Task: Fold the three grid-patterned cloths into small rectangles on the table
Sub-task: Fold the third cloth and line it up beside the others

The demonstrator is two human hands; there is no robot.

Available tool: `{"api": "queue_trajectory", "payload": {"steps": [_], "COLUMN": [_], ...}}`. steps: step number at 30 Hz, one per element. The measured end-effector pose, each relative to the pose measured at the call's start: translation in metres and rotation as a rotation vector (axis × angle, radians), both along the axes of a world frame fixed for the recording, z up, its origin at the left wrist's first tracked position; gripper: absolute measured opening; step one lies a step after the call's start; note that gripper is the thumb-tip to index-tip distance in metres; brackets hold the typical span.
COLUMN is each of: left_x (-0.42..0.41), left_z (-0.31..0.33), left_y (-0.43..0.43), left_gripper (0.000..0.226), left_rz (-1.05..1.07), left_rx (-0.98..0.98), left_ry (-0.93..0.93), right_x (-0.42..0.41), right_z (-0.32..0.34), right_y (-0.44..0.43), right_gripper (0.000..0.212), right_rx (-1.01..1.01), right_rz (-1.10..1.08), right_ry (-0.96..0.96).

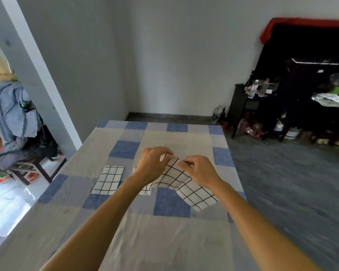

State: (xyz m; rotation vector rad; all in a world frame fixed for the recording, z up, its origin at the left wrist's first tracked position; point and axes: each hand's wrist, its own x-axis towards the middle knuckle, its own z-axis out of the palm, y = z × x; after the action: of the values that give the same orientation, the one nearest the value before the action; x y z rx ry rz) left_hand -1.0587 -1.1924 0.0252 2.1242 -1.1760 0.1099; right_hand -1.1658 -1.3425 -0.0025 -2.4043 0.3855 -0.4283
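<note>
Left hand [152,163], right hand [203,173], fingers [165,151] pinching grid cloth [176,177], blue-checked table [164,241], perhaps concrete floor [292,182]

On the surface [164,241], the first cloth [108,180] lies leftmost, the second cloth [145,190] just right of it, the third cloth [186,184] farthest right.

Home room: patchwork-covered table [123,149], clothes-heaped chair [24,159] (left), cluttered dark shelf [262,98] with bottles.
</note>
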Motion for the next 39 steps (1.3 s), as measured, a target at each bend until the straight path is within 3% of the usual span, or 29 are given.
{"api": "queue_trajectory", "payload": {"steps": [8,12,18,21,24,28,32,35,39], "left_x": [0.007,0.003,0.006,0.009,0.009,0.006,0.007,0.016,0.034], "left_z": [0.012,0.004,-0.002,-0.003,0.0,0.007,0.015,0.019,0.014], "left_y": [-0.007,-0.01,-0.019,-0.022,-0.026,-0.041,-0.048,-0.041,-0.02], "left_gripper": [0.012,0.013,0.03,0.008,0.012,0.011,0.013,0.016,0.015], "left_rz": [0.088,0.117,0.214,0.197,0.155,0.018,-0.069,-0.018,0.112], "left_rx": [-0.093,-0.131,-0.064,-0.049,-0.036,0.006,-0.007,-0.059,-0.04], "left_ry": [-0.01,-0.002,0.193,0.216,0.203,0.143,0.054,0.029,0.039], "right_x": [-0.008,-0.01,-0.01,-0.01,-0.01,-0.004,0.008,0.011,0.008], "right_z": [-0.002,-0.001,0.009,0.009,0.008,0.01,0.026,0.032,0.038], "right_y": [-0.041,-0.048,-0.053,-0.061,-0.058,-0.039,-0.025,-0.027,-0.033], "right_gripper": [0.054,0.049,0.042,0.037,0.017,0.031,0.024,0.038,0.038], "right_rx": [-0.052,-0.038,0.081,0.179,0.21,0.259,0.263,0.357,0.441], "right_rz": [0.051,0.055,0.043,0.006,-0.02,-0.049,-0.058,-0.137,-0.241], "right_ry": [0.015,0.005,-0.035,-0.018,0.017,-0.146,-0.282,-0.334,-0.362]}}
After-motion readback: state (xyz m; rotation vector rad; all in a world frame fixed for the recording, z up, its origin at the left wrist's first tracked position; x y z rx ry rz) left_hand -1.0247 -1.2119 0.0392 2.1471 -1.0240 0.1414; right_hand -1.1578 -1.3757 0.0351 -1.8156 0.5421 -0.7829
